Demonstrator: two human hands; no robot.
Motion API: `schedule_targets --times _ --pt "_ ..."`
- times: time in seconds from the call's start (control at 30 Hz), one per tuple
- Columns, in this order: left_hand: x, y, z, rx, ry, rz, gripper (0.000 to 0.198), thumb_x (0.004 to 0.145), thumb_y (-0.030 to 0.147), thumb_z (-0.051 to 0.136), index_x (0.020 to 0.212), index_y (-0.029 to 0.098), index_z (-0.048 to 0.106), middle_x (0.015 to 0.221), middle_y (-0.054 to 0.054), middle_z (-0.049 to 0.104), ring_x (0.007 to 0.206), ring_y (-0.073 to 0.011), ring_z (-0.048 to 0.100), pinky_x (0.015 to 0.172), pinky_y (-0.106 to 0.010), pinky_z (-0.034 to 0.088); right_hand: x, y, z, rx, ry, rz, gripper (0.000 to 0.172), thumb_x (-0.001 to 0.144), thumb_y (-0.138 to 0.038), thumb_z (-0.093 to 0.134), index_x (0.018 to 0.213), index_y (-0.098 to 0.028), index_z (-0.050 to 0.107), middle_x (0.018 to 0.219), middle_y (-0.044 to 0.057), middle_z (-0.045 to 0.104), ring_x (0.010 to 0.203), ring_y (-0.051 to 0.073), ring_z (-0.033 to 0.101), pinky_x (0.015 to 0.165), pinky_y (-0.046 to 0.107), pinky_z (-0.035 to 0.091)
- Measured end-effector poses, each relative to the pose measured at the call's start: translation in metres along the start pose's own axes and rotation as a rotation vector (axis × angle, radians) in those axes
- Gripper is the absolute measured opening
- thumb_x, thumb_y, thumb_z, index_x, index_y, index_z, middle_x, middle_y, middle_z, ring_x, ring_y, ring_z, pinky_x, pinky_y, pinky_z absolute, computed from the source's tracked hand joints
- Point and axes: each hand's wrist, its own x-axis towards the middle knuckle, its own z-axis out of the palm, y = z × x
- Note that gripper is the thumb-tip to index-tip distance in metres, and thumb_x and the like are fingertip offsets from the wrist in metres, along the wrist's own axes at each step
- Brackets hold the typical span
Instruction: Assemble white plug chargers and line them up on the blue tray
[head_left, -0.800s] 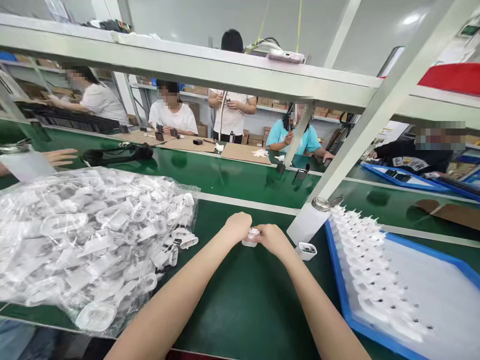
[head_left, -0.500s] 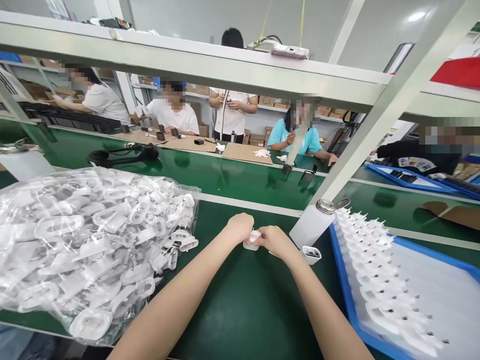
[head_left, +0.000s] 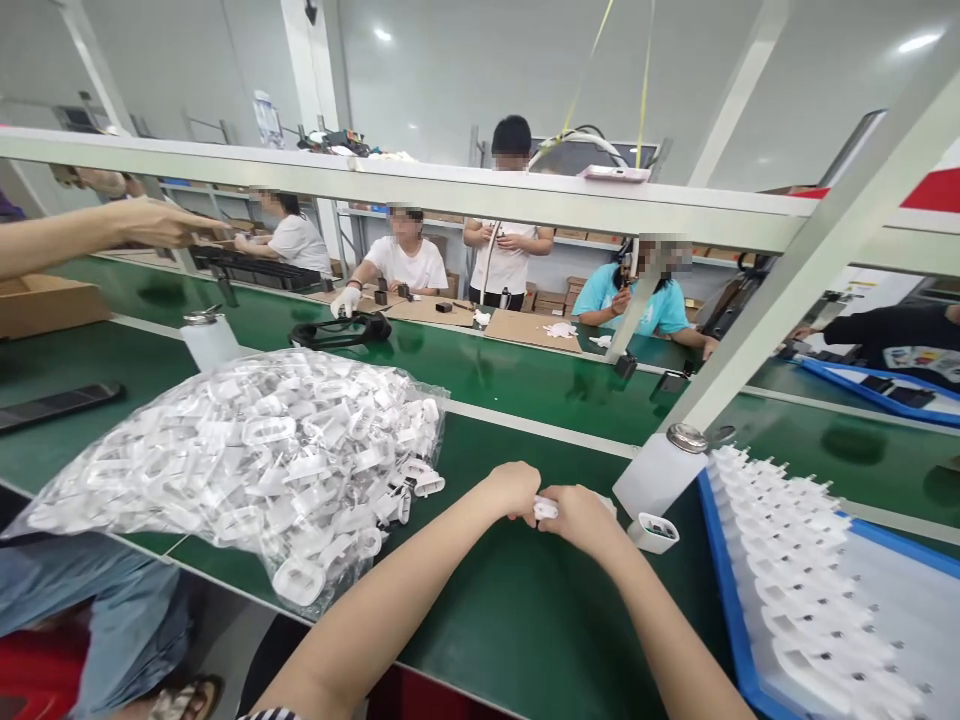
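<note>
White pc. (head_left: 546,509) in LH (head_left: 516,489) & RH (head_left: 577,515)

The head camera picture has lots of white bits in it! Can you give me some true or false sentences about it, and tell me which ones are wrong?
1. A small white part is between the left hand and the right hand. True.
2. The tray on the right has a yellow rim. False: the tray has a blue rim.
3. The see-through bag holds lots of white pieces. True.
4. The little open white case is left of the bag. False: the open white case is near the right arm, beside a white bottle.
5. The table top is green. True.
</note>
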Motion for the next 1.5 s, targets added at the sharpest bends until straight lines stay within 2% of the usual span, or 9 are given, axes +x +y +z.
schedule_targets --times 0.1,0.2,0.33,0.47,0.57,0.73,0.87,1.27,1.5 --pt "-0.015 0.002 0.016 0.078 0.117 0.183 0.022 0.05 0.022 0.058 0.069 0.013 0.06 0.067 -0.007 0.061 0.061 -0.018 0.055 0.051 -0.022 0.038 -0.033 -0.01 0.01 -0.128 0.061 -0.004 0.02 0.061 -0.02 0.047 0.078 -0.013 0.055 0.075 0.007 0.057 0.066 0.018 0.052 0.051 0.023 0.034" --pt "-0.025 -0.006 0.033 -0.11 0.012 0.378 0.024 0.056 0.027 0.052 0.077 0.018 0.059 0.065 0.0 0.061 0.06 -0.0131 0.054 0.052 -0.019 0.036 -0.079 -0.014 0.007 -0.193 0.035 -0.027 0.019 0.062 -0.022 0.046 0.078 -0.013 0.054 0.073 0.006 0.056 0.059 0.017 0.052 0.049 0.023 0.034" --pt "-0.023 -0.025 0.045 -0.34 -0.108 0.298 0.042 0.06 0.04 0.046 0.095 0.018 0.051 0.07 0.0 0.059 0.065 -0.0129 0.052 0.056 -0.018 0.036 -0.161 -0.003 -0.03 -0.04 0.067 0.012 0.014 0.062 -0.025 0.051 0.074 -0.02 0.054 0.071 -0.001 0.057 0.06 0.012 0.052 0.05 0.019 0.036" --pt "-0.017 -0.034 0.055 -0.415 -0.086 0.22 0.044 0.062 0.044 0.041 0.096 0.018 0.051 0.071 0.0 0.055 0.066 -0.0131 0.05 0.058 -0.019 0.035 -0.226 0.051 -0.081 -0.007 0.578 0.38 0.028 0.063 -0.034 0.049 0.089 -0.023 0.051 0.087 0.001 0.057 0.076 0.016 0.052 0.059 0.022 0.039" --pt "-0.012 -0.034 0.064 -0.4 -0.043 0.179 0.044 0.062 0.045 0.04 0.096 0.02 0.05 0.067 0.001 0.051 0.063 -0.0128 0.048 0.054 -0.019 0.033 -0.224 0.121 -0.099 -0.028 0.867 0.793 0.035 0.061 -0.037 0.05 0.091 -0.019 0.051 0.079 0.004 0.059 0.074 0.02 0.053 0.056 0.025 0.039" --pt "-0.007 -0.031 0.073 -0.321 0.062 0.143 0.034 0.064 0.043 0.037 0.088 0.023 0.05 0.058 0.003 0.045 0.054 -0.0104 0.044 0.047 -0.019 0.027 -0.165 0.212 -0.076 0.143 0.479 0.934 0.034 0.065 -0.025 0.047 0.096 -0.013 0.048 0.063 0.003 0.06 0.063 0.016 0.054 0.053 0.021 0.038" --pt "-0.007 -0.029 0.073 -0.304 0.1 0.152 0.029 0.066 0.041 0.034 0.083 0.023 0.05 0.056 0.003 0.043 0.052 -0.0096 0.042 0.046 -0.019 0.024 -0.135 0.235 -0.059 0.124 0.459 0.914 0.039 0.063 -0.018 0.045 0.101 -0.011 0.044 0.069 0.004 0.06 0.065 0.015 0.054 0.055 0.02 0.036" --pt "-0.008 -0.028 0.072 -0.284 0.139 0.159 0.025 0.068 0.04 0.033 0.077 0.022 0.048 0.054 0.004 0.047 0.053 -0.0094 0.044 0.044 -0.019 0.023 -0.128 0.232 -0.07 0.041 0.409 0.962 0.03 0.059 -0.017 0.05 0.088 -0.013 0.05 0.081 0.01 0.058 0.072 0.02 0.053 0.056 0.024 0.036" --pt "-0.012 -0.025 0.075 -0.215 0.212 0.119 0.021 0.067 0.038 0.036 0.076 0.023 0.047 0.058 0.004 0.052 0.057 -0.0107 0.048 0.045 -0.02 0.026 -0.17 0.113 -0.122 0.1 0.77 0.762 0.037 0.069 -0.032 0.038 0.104 -0.018 0.039 0.093 0.009 0.054 0.083 0.021 0.05 0.068 0.031 0.038"
